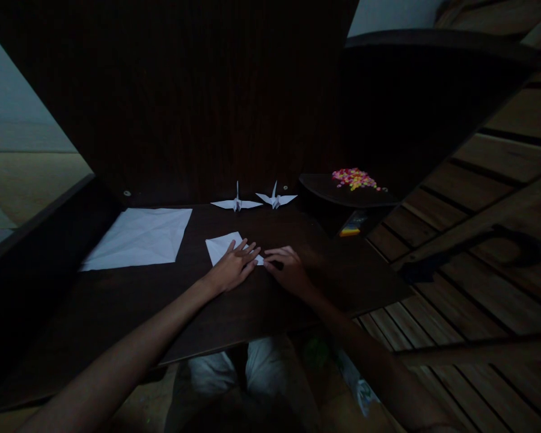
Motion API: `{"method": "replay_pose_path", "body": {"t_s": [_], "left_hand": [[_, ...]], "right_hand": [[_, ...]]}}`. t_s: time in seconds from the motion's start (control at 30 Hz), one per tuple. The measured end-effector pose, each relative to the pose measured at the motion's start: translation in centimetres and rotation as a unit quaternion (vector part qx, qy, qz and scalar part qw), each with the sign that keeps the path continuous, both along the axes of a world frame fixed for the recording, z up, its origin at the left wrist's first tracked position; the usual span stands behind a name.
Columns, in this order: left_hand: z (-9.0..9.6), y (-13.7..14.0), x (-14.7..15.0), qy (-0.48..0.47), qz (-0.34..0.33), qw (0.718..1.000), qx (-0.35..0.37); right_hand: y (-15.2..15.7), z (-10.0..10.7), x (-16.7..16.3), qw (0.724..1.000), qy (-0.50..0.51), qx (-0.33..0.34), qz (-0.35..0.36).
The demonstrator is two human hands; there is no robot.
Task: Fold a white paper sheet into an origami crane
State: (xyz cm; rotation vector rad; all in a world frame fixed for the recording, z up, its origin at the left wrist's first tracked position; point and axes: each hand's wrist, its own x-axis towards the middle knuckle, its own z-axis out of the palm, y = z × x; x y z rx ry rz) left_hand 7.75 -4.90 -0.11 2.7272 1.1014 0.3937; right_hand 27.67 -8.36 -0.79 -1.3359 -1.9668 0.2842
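A folded white sheet of paper [217, 245] lies on the dark desk in front of me, pointing to the right. My left hand [233, 267] rests flat across it with the fingers spread, covering much of its middle. At the paper's right tip, my right hand [288, 269] has thumb and forefinger curled around the narrow point, which seems pinched there. Behind the paper stand two white paper cranes, a left crane [237, 204] and a right crane [276, 200], wings spread and necks up.
A larger creased white sheet [139, 237] lies flat at the left. On a small corner shelf [315, 185] at the right sits a pile of colourful small pieces [355, 178]. Below it leans a dark box with a rainbow stripe [350, 230]. A high back panel [198, 108] bounds the desk.
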Motion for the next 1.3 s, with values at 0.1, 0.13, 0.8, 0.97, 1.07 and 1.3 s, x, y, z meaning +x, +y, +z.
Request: {"method": "replay_pose_path", "body": {"t_s": [0.1,0.13,0.8,0.97,1.07,1.3], "left_hand": [[0.2,0.0,0.0,0.009,-0.004,1.000,-0.011],[0.3,0.0,0.1,0.010,0.000,1.000,-0.014],[0.4,-0.4,1.5,0.022,0.050,0.999,0.007],[0.2,-0.3,1.5,0.006,0.049,0.999,0.002],[-0.1,-0.3,1.5,-0.001,0.038,0.999,0.011],[-0.5,-0.4,1.6,-0.018,0.017,1.000,0.016]], "right_hand": [[0.1,0.0,-0.3,1.000,0.016,0.003,-0.019],[0.1,0.0,-0.4,0.999,0.019,0.007,-0.026],[-2.5,-0.1,1.4,0.994,-0.095,0.035,0.033],[-2.6,-0.1,1.2,0.992,-0.112,0.051,0.018],[-2.8,-0.1,1.1,0.987,-0.149,0.064,0.017],[-3.1,0.0,0.1,0.969,-0.238,0.066,0.013]]}}
